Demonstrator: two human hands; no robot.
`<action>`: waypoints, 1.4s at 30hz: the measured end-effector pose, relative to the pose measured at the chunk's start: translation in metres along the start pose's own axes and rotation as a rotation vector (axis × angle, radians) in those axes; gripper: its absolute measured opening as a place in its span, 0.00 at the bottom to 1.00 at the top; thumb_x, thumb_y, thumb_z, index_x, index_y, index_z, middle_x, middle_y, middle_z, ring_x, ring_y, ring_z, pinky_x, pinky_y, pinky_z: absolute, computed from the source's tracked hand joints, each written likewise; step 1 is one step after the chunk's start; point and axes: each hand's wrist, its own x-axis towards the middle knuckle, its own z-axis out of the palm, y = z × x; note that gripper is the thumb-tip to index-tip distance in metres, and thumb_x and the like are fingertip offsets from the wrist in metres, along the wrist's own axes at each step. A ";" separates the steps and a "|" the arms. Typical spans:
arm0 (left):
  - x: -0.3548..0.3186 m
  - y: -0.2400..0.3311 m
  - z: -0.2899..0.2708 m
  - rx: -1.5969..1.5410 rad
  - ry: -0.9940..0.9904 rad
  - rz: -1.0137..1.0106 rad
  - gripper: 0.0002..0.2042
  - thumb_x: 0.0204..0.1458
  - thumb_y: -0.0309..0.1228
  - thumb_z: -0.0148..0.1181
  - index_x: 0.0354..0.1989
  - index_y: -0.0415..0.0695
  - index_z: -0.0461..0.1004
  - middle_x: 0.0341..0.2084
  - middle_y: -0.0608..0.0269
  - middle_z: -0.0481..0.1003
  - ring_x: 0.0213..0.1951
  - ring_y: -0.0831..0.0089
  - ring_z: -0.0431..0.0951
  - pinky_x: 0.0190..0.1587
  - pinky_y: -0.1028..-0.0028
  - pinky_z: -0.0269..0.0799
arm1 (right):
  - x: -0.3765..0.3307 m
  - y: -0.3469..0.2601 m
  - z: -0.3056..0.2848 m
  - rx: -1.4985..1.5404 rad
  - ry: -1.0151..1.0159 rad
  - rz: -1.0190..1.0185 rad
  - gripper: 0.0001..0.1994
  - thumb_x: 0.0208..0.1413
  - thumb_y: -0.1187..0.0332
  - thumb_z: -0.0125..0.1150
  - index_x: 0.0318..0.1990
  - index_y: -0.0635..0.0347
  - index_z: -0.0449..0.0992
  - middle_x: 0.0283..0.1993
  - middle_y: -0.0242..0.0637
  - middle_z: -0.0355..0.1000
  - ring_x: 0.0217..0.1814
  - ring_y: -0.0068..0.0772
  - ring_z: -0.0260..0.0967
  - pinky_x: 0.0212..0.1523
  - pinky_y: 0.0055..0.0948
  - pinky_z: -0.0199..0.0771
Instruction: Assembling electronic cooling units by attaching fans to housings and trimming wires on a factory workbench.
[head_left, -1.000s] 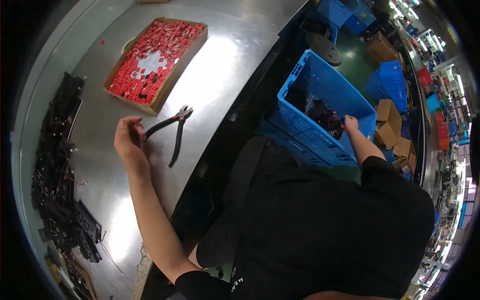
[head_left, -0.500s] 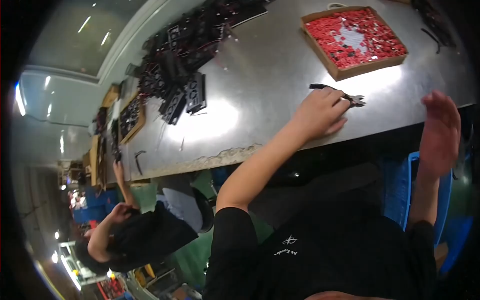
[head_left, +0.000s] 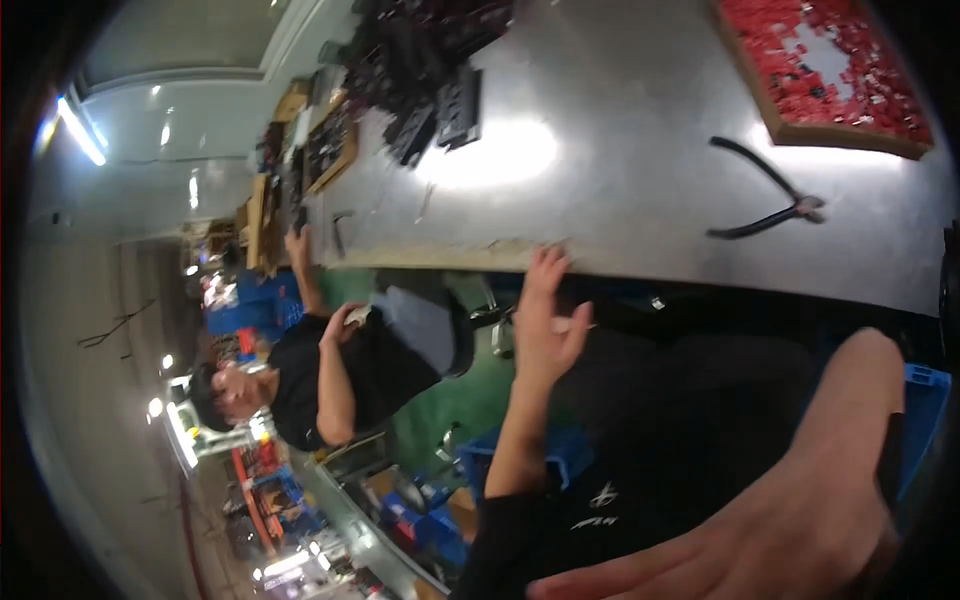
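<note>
At the front edge of the metal table my left hand (head_left: 546, 325) is open, its fingertips touching or just over the rim and its thumb apart. My right hand (head_left: 770, 530) is raised large and close at the lower right, fingers stretched out and holding nothing. A pair of black-handled cutting pliers (head_left: 806, 207) lies on the tabletop with its handles spread, apart from both hands. Beyond the pliers stands a shallow cardboard box (head_left: 850, 142) of small red pieces, with a pale patch of its bottom showing.
A heap of black parts with wires (head_left: 410, 60) lies at the back left of the metal table (head_left: 620, 190). Another hand tool (head_left: 338, 230) rests near the left end. A co-worker (head_left: 340, 365) sits at the left. Blue plastic (head_left: 925, 410) shows at my right.
My left hand has let go of the pliers and moved left to the table edge. My right hand has come down and nearer. The view has shifted, so the box appears farther right.
</note>
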 end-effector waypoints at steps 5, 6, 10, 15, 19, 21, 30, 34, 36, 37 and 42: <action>-0.005 -0.014 0.016 -0.214 0.247 -0.301 0.27 0.54 0.25 0.67 0.64 0.37 0.72 0.65 0.43 0.74 0.71 0.44 0.69 0.73 0.52 0.62 | -0.007 -0.014 -0.027 -0.060 -0.111 0.034 0.22 0.75 0.55 0.47 0.62 0.63 0.74 0.55 0.46 0.73 0.51 0.41 0.71 0.56 0.39 0.71; 0.005 0.002 0.013 -0.118 0.223 -0.215 0.26 0.54 0.26 0.67 0.64 0.38 0.73 0.64 0.44 0.74 0.70 0.43 0.70 0.72 0.52 0.63 | -0.016 -0.029 -0.040 -0.052 -0.183 0.098 0.22 0.75 0.55 0.48 0.62 0.63 0.74 0.54 0.46 0.74 0.50 0.40 0.71 0.55 0.39 0.71; 0.035 -0.010 0.030 0.130 0.258 0.013 0.25 0.55 0.31 0.67 0.63 0.40 0.73 0.65 0.48 0.73 0.70 0.43 0.68 0.72 0.50 0.60 | 0.010 -0.017 -0.006 0.024 -0.277 0.027 0.22 0.74 0.55 0.49 0.60 0.63 0.76 0.50 0.46 0.75 0.46 0.40 0.72 0.52 0.38 0.73; 0.025 -0.005 0.039 0.249 0.376 -0.009 0.25 0.55 0.34 0.66 0.62 0.42 0.74 0.65 0.49 0.73 0.71 0.46 0.68 0.74 0.49 0.53 | 0.029 -0.032 0.022 0.076 -0.408 -0.048 0.21 0.73 0.54 0.50 0.57 0.63 0.78 0.46 0.45 0.77 0.41 0.40 0.73 0.47 0.37 0.75; 0.048 -0.009 0.026 0.139 0.451 0.004 0.21 0.57 0.33 0.64 0.59 0.40 0.75 0.61 0.51 0.77 0.66 0.48 0.73 0.69 0.54 0.62 | 0.064 -0.044 0.045 0.057 -0.502 -0.162 0.21 0.73 0.54 0.51 0.55 0.63 0.79 0.42 0.45 0.78 0.37 0.39 0.74 0.44 0.37 0.76; 0.069 -0.012 0.012 -0.100 0.412 -0.137 0.21 0.55 0.33 0.67 0.57 0.40 0.76 0.58 0.49 0.77 0.62 0.46 0.75 0.65 0.52 0.67 | 0.075 -0.043 0.064 0.081 -0.563 -0.199 0.21 0.73 0.54 0.52 0.54 0.63 0.80 0.40 0.45 0.79 0.35 0.39 0.74 0.42 0.36 0.77; 0.234 -0.111 -0.002 0.520 0.547 -0.271 0.36 0.44 0.44 0.77 0.62 0.45 0.73 0.58 0.48 0.69 0.61 0.47 0.67 0.62 0.46 0.64 | 0.144 0.020 0.219 -0.078 -1.037 -0.210 0.09 0.66 0.69 0.60 0.45 0.63 0.85 0.26 0.40 0.76 0.27 0.34 0.75 0.33 0.32 0.73; 0.248 -0.124 -0.001 0.530 0.692 -0.335 0.32 0.45 0.42 0.77 0.60 0.46 0.76 0.54 0.52 0.67 0.58 0.50 0.66 0.59 0.49 0.64 | 0.141 0.020 0.218 -0.174 -0.950 -0.406 0.08 0.60 0.73 0.60 0.42 0.62 0.84 0.33 0.47 0.79 0.34 0.51 0.77 0.38 0.44 0.74; 0.249 -0.116 -0.004 0.511 0.581 -0.375 0.30 0.47 0.39 0.75 0.60 0.46 0.76 0.52 0.53 0.68 0.57 0.50 0.67 0.56 0.51 0.67 | 0.146 0.030 0.205 -0.207 -0.973 -0.439 0.08 0.60 0.73 0.60 0.42 0.62 0.84 0.33 0.47 0.79 0.35 0.52 0.78 0.38 0.44 0.75; 0.246 -0.121 -0.008 0.520 0.593 -0.388 0.30 0.47 0.39 0.75 0.60 0.46 0.76 0.52 0.53 0.68 0.57 0.50 0.67 0.56 0.51 0.67 | 0.145 0.028 0.208 -0.217 -1.009 -0.480 0.08 0.59 0.73 0.60 0.42 0.62 0.84 0.33 0.48 0.79 0.35 0.52 0.78 0.39 0.43 0.75; 0.246 -0.123 -0.006 0.324 0.634 -0.240 0.25 0.49 0.37 0.74 0.56 0.43 0.78 0.49 0.52 0.70 0.54 0.50 0.71 0.54 0.52 0.71 | 0.145 0.033 0.219 -0.155 -0.928 -0.397 0.07 0.64 0.71 0.59 0.41 0.63 0.83 0.29 0.42 0.77 0.32 0.43 0.76 0.37 0.38 0.73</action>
